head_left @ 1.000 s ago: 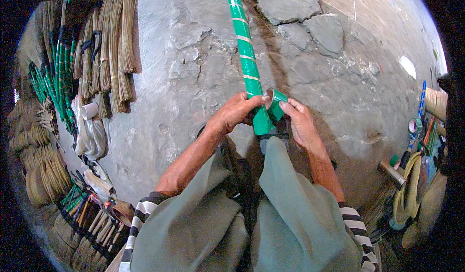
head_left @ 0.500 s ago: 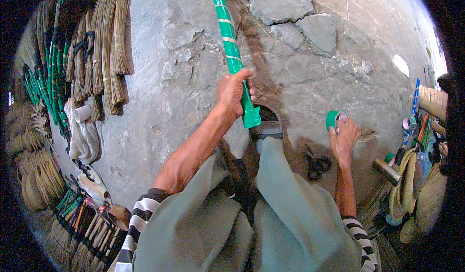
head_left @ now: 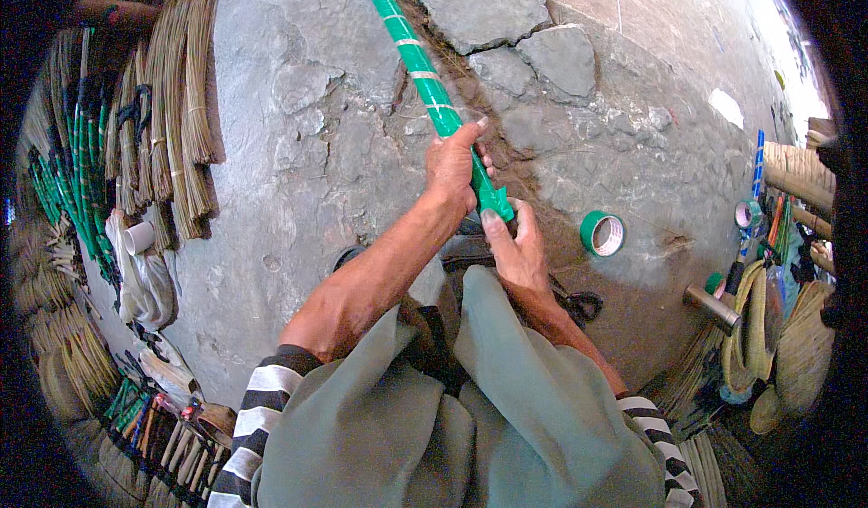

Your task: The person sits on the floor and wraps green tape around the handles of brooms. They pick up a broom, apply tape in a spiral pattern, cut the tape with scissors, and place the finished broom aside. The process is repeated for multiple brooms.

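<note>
Green tape, spiralled down a long stick [head_left: 425, 76] with pale bands peeping between the turns, and both hands are on it! The stick slants from the top of the view down toward the knees, its near end just in front of the grey-green trousers [head_left: 579, 409]. Left hand [head_left: 450, 172] first: fingers wrapped round the shaft, thumb laid across, a firm hold a little above the end. Down to the right hand [head_left: 518, 253], where thumb and fingers close on the very tip, right where a loose flap of tape [head_left: 503, 204] juts out.

And the tape roll [head_left: 592, 232]? Out of hand, sitting on the grey floor [head_left: 280, 264] to the right, well apart from the stick, no strip visible between the two. So this looks like the finishing step: the wrapping appears all but done, and the end seems to be getting pressed down. What does the next move call for? A steady left grip, I'd say, and thumb pressure from the right to lay that flap flat around the tip without a crease. Dark looped handles [head_left: 583, 305] lie near the right forearm, partly hidden, with no fingers on them.
</note>
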Tool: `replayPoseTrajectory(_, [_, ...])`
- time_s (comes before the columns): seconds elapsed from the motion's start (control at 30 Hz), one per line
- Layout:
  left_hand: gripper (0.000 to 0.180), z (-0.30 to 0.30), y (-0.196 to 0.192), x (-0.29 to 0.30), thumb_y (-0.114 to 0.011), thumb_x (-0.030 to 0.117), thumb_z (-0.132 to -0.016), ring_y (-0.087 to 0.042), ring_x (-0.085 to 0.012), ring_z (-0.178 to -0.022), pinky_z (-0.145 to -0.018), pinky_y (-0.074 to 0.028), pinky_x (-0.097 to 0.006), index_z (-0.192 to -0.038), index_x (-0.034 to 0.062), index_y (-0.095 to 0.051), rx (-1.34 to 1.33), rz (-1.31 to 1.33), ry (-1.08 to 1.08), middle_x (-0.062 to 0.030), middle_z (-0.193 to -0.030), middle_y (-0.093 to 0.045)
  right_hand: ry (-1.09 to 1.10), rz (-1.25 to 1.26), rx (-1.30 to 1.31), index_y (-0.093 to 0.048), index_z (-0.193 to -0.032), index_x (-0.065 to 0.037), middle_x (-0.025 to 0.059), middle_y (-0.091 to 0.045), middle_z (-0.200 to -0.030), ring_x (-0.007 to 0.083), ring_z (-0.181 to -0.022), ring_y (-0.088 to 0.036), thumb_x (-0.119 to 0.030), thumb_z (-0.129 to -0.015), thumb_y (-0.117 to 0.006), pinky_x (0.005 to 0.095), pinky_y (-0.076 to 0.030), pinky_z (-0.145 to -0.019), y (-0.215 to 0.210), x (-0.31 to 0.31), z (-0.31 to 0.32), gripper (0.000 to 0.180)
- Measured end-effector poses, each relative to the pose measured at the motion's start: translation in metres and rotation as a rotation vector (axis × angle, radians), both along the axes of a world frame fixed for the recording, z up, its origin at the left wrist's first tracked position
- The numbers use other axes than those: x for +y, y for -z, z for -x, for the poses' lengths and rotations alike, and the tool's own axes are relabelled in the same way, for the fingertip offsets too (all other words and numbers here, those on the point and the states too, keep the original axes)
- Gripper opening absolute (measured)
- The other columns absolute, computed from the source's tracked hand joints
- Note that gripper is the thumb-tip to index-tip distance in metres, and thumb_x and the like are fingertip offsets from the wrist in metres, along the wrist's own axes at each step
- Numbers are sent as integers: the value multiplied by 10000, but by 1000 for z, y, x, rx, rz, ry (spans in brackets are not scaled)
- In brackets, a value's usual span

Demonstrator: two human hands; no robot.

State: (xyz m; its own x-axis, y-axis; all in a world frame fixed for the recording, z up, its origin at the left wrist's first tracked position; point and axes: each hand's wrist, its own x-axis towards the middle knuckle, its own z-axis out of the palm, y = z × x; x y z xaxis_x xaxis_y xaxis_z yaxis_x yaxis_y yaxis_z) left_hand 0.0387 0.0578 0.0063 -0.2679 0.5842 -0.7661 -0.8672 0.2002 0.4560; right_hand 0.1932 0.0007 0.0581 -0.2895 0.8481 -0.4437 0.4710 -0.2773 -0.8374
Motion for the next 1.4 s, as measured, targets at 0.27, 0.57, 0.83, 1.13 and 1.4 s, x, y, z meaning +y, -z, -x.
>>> replayPoseTrajectory(0.27, [301,0,2,-4,-814,200,-868,-550,-171,-551,-465,-493,-352,-908,126,-524,25,-23,9,-29,-694,-540,444,499,261,-540,-1187,-98,55,-597,-994,200,-735,-634,-494,-1064,-578,362,-507,-621,20,-10,21,416])
replayPoseTrajectory(0.57, [243,15,2,-15,-788,187,-889,-537,-155,-545,-482,-476,-345,-885,107,-559,-185,-102,-11,-24,-684,-549,333,728,435,-567,-1206,-124,42,-628,-1018,218,-773,-651,-528,-1075,-530,379,-541,-669,35,9,8,427])
replayPoseTrajectory(0.83, [245,23,5,-18,-775,219,-903,-565,-165,-607,-609,-525,-361,-861,108,-560,-192,-190,61,-23,-705,-566,75,511,333,-619,-1172,-79,69,-686,-894,196,-716,-681,-538,-1107,-448,306,-542,-640,31,6,18,495])
replayPoseTrajectory(1.13, [367,62,21,-39,-727,371,-955,-710,-271,-994,-948,-560,-419,-1083,27,-725,-206,-371,324,-154,-1155,-744,-48,849,490,-635,-1115,-87,70,-709,-842,190,-682,-688,-554,-1069,-494,328,-549,-627,39,50,45,490])
replayPoseTrajectory(1.4, [363,133,-9,59,-812,367,-903,-610,-184,-604,-536,-507,-382,-871,68,-608,260,11,94,-64,-754,-622,-260,151,65,-579,-1021,-60,28,-608,-767,127,-592,-604,-243,-887,-776,322,-506,-520,26,18,65,301])
